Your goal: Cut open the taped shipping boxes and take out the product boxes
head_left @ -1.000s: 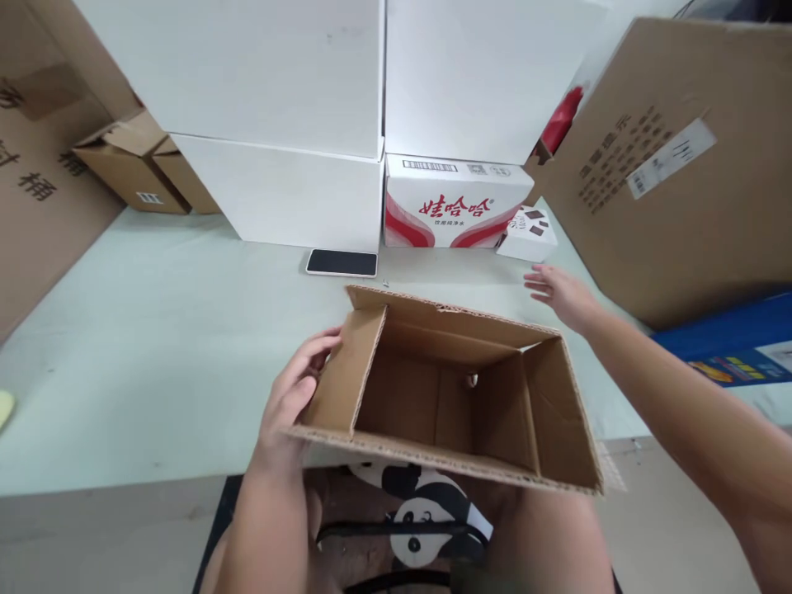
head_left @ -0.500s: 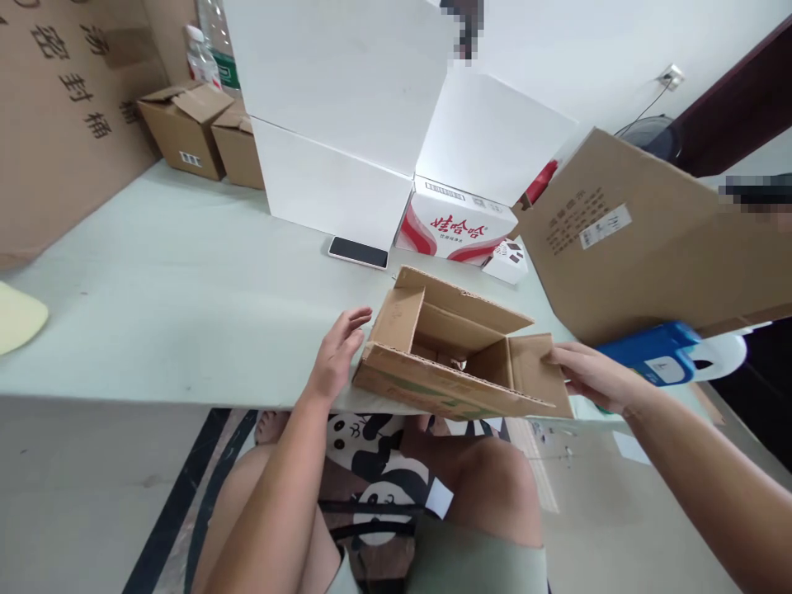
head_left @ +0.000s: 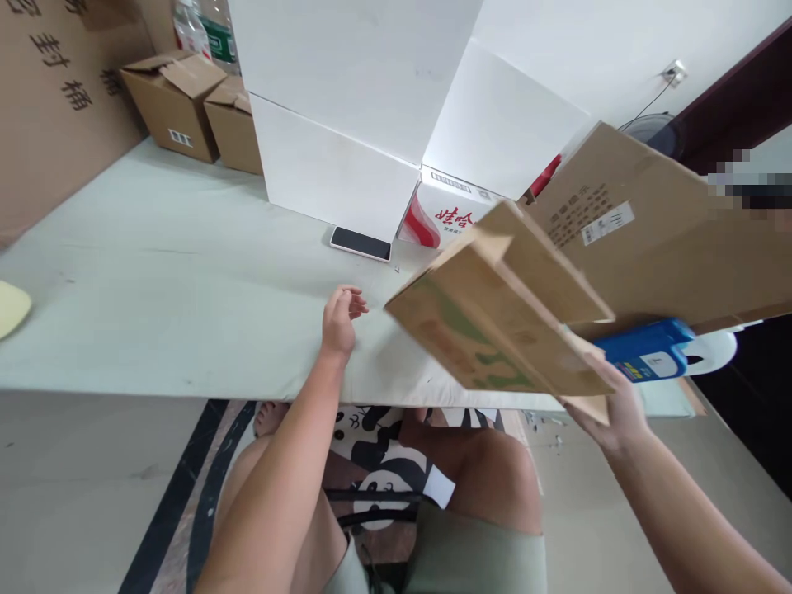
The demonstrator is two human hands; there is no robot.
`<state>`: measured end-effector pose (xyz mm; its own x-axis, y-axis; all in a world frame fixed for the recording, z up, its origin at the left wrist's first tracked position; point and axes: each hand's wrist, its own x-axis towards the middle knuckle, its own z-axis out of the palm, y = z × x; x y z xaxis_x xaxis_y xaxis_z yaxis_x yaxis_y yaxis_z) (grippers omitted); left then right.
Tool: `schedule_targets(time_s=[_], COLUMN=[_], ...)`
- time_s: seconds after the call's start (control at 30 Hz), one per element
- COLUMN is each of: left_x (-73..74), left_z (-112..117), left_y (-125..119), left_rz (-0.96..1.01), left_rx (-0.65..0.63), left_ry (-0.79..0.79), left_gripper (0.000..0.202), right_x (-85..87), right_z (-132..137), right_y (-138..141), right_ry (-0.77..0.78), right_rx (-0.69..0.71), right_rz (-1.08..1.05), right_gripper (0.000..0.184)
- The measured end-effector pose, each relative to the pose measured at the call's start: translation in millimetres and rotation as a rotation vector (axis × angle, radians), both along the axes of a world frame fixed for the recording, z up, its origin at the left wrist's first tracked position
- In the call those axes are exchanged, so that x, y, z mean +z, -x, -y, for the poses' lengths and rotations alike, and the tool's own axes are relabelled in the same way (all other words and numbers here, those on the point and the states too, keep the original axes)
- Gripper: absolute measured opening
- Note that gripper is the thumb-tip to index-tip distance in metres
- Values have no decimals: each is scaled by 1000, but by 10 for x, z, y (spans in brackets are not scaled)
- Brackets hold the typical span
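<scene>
My right hand [head_left: 610, 412] grips the near end of a small open cardboard box [head_left: 495, 330] and holds it tilted up off the table, its printed side facing me. My left hand [head_left: 339, 318] hovers over the pale green table [head_left: 154, 289] to the left of the box, fingers loosely curled, with nothing in it. The box's opening is turned away and hidden.
A phone [head_left: 361, 243] lies by stacked white boxes [head_left: 346, 107]. A red-and-white carton [head_left: 449, 219] stands behind the lifted box. A large brown carton [head_left: 668, 231] and a blue package [head_left: 647, 351] are at the right; small brown boxes [head_left: 186, 103] sit at the far left.
My right hand has lifted the cardboard box off the table and tipped it up to the right. My left hand has let go of it and stays over the table.
</scene>
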<state>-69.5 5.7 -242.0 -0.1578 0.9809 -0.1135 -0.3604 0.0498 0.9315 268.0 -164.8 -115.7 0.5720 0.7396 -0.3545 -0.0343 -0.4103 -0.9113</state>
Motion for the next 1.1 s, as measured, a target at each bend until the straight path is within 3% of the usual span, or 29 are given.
schedule_targets(time_s=[0.1,0.23,0.37,0.47,0.5,0.57,0.77,0.97,1.1], left_x=[-22,-36,-59,-85,-94,-108,-114,-126,-175], left_z=[-8,-12,-43,-71,-80,-99,-140,-138,-142], left_y=[-18,-50,-80,-85,-83,-77,-122,-217,-214], left_rz=[8,-17,-6,24,27,23,1,-62,-109], left_rx=[-16,-32,-40,-30,-27,-20,-21,-67,-73], left_ry=[-7,-17,-25,-8,-1,3,25,49,40], left_gripper=[37,36,36,37,37,37,38,43,43], right_x=[137,216,67,-78,-116,-170,-246,-294,-307], right_z=[-43,-343,-805,-1087,-1151,-1234,-1431,-1965,-2277], right_y=[-47,-229,-499,-677,-722,-785,-862,-970,-1081], right_ry=[-247,-342,-431,-425,-424,-428,-438,-401,-320], right_rx=[-277,-443,-631,-740,-761,-779,-724,-686,-584], right_rz=[-35,-77,-134,-186,-207,-237,-269,-178,-41], right_gripper=[19,31,35,25,31,45,42,30,45])
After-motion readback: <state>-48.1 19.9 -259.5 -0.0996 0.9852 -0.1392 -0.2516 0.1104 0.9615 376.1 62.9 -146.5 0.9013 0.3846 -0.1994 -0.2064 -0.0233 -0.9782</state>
